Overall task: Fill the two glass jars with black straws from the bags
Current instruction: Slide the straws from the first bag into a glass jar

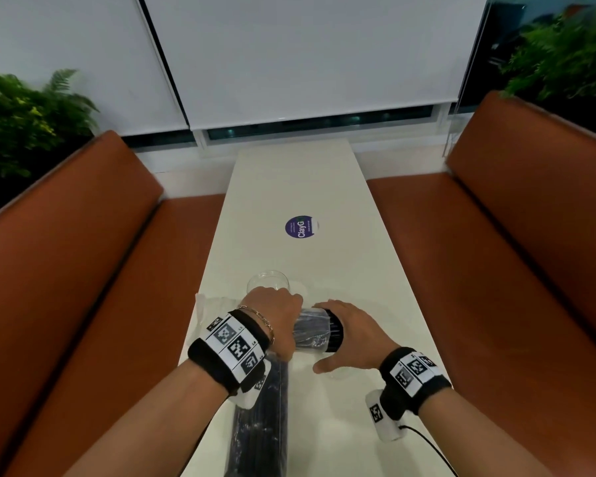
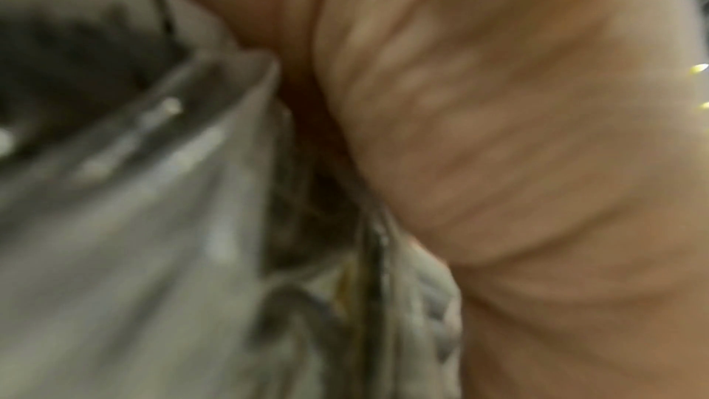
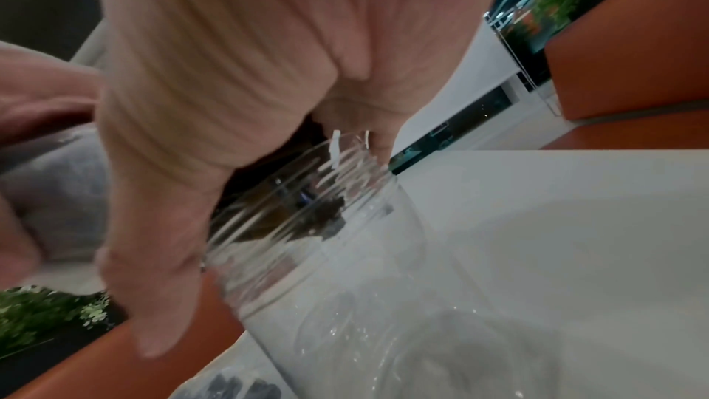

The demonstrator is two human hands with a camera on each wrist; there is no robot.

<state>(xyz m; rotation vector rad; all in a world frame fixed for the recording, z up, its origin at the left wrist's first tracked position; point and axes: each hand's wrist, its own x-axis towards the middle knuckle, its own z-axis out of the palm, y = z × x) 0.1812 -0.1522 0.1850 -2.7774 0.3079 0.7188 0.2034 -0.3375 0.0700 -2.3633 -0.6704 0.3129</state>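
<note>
Between two orange-brown booth benches (image 1: 83,270) runs the long white table (image 1: 324,187) we stand at, with lowered white blinds (image 1: 307,56) over the window at its far end and green ferns (image 1: 21,122) behind the seat backs. Midway along the tabletop sits a round purple sticker (image 1: 301,227). Close to us, our left hand (image 1: 272,313) is curled round a clear plastic bag of black straws (image 1: 307,330), gripping it near its open end; the left wrist view is blurred, showing only crinkled plastic (image 2: 161,223) pressed against the palm. Our right hand (image 1: 350,335) lies over the mouth of a glass jar (image 3: 345,254) standing at the near right of the table, the thumb spread out to the side and the fingers reaching down over the threaded rim. Whether those fingers truly clasp the rim or only rest on it we cannot tell. Bunched dark straw ends (image 1: 334,330) show just under that hand, right at the jar's mouth. A second glass jar (image 1: 268,280) stands upright just beyond the left hand, and we see no straws in it. Another long bag of black straws (image 1: 262,425) lies flat along the table's near left edge, partly under our left forearm. Both wrists carry black bands with printed square markers, and a thin black cable (image 1: 427,442) trails from the right one.
</note>
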